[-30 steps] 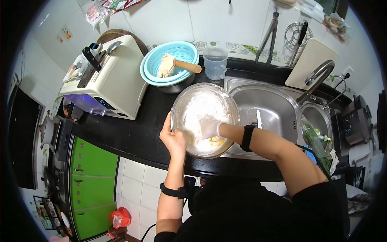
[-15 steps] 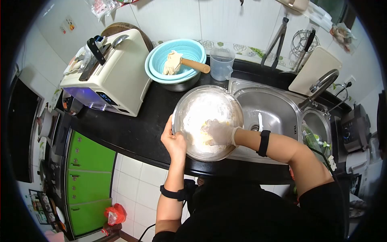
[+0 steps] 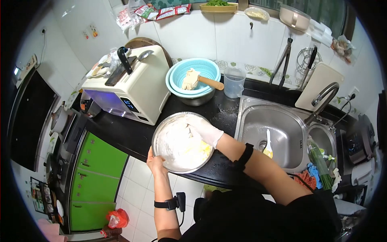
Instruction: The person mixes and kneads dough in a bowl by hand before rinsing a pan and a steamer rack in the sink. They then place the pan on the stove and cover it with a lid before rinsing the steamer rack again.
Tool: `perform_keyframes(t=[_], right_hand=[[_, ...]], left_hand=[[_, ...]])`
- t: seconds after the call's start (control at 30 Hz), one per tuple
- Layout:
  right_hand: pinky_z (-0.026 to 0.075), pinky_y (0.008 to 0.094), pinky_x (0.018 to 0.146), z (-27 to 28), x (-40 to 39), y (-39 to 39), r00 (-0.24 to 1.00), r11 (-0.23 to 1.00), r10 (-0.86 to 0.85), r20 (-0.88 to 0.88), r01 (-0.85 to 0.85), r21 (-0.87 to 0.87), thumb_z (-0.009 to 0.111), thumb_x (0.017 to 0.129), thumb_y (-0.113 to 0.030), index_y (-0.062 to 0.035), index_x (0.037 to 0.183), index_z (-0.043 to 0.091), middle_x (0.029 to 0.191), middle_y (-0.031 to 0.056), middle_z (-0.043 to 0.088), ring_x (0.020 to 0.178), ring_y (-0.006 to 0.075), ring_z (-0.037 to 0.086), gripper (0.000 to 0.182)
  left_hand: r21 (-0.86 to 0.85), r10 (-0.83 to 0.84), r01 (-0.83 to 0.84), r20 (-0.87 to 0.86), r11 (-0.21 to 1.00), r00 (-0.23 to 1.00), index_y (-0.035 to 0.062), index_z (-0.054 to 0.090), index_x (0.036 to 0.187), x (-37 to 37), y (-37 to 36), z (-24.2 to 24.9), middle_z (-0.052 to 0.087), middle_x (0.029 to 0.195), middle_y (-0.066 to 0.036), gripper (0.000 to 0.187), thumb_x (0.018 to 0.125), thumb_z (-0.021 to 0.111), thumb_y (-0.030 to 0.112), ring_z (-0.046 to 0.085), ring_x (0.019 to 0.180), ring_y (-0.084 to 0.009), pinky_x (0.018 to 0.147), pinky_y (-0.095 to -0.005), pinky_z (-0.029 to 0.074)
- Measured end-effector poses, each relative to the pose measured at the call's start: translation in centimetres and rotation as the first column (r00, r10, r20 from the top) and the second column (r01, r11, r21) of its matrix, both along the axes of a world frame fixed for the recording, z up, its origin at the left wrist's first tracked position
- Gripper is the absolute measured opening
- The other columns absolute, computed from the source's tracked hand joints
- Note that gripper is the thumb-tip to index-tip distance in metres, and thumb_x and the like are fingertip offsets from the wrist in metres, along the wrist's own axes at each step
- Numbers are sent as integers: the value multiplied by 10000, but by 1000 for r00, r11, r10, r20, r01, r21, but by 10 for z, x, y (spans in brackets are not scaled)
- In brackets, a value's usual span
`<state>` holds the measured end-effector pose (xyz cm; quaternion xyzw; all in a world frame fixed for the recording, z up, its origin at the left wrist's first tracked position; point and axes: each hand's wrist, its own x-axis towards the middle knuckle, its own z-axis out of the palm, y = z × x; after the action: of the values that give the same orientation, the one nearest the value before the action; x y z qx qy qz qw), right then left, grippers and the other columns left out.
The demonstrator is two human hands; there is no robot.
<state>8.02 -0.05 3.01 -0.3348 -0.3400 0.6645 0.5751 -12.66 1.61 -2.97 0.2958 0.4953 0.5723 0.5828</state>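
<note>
A steel bowl [image 3: 161, 163] with white flour and a patch of yellow in it stands at the front of the black counter. My left hand [image 3: 155, 162] is bare and closed on the bowl's lower left rim. My right hand [image 3: 201, 128] wears a whitish glove and reaches over the right rim into the bowl. Its fingers are down in the flour [image 3: 173, 139], and glare makes them hard to make out.
Behind the bowl, blue baskets [image 3: 209, 66] hold a wooden-handled tool [image 3: 211, 82] beside a clear jug [image 3: 234, 82]. A cream appliance [image 3: 147, 88] stands left. The steel sink [image 3: 282, 121] with a white spoon [image 3: 269, 141] lies right. A tap [image 3: 322, 94] overhangs it.
The bowl has moved left, away from the sink edge, with my left hand still on its rim. My right hand has shifted to the upper right part of the bowl. The view has shifted too.
</note>
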Motion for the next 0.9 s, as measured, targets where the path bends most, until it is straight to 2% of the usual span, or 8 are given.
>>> perform_keyframes(t=[0.07,0.1,0.37,0.73,0.77,0.8,0.83,0.9], right_hand=[[473,251,614,3,-4,10,938,989,107,-331,-135,-63,476,865,-201,-60,924,534,759,35,548,688,118,543,164],[441,246,574,9,-9,13,926,988,16,-378,-73,-137,475,871,-202,-74,849,519,704,23,512,621,119,506,137],[367,248,550,20,36,-30,919,998,-60,-389,44,-49,478,878,-198,-78,747,484,644,18,468,563,124,438,178],[366,237,552,-14,109,-105,883,965,-259,-390,223,-135,432,895,-203,-81,735,466,637,11,435,575,112,432,203],[364,237,555,-17,116,-110,876,969,-247,-415,222,-108,422,899,-190,-80,755,463,656,9,438,584,112,435,186],[364,237,555,-18,122,-114,877,971,-237,-418,216,-100,422,899,-190,-80,755,463,656,9,438,584,112,435,186],[363,235,560,-21,128,-117,867,964,-266,-421,235,-125,419,900,-186,-80,766,461,666,9,440,592,112,436,176],[394,241,561,-12,133,-125,869,933,-357,-343,310,-185,422,899,-184,-94,764,473,653,0,463,585,112,456,170]], left_hand=[[6,0,0,-18,1000,1000,-16,531,1102,-16,9,2,600,994,-121,680,485,305,-192,606,855,-224,711,-291,495],[6,19,-18,-48,1000,999,-12,534,1098,-25,16,1,601,991,-120,680,481,310,-190,607,853,-224,705,-289,496],[94,63,-46,-176,994,982,-12,522,1119,-103,74,-10,596,985,-100,694,473,314,-159,592,846,-223,698,-280,483],[41,202,-198,-262,979,944,-23,486,1124,-100,50,-23,547,1060,-140,643,504,363,-141,549,939,-258,802,-322,444],[224,350,-270,-570,937,743,-20,476,1132,-97,50,-28,518,1101,-160,606,542,390,-130,523,979,-271,850,-332,411],[415,489,-261,-761,872,426,-17,466,1141,-92,52,-28,489,1142,-180,571,581,416,-118,498,1019,-283,897,-342,378],[665,669,-77,-737,743,94,-12,452,1156,-69,37,4,441,1195,-192,514,648,444,-92,463,1059,-291,956,-354,313],[676,504,152,-661,721,556,-12,461,1149,7,14,64,480,1158,-168,496,663,427,-103,483,1031,-264,915,-334,359]])
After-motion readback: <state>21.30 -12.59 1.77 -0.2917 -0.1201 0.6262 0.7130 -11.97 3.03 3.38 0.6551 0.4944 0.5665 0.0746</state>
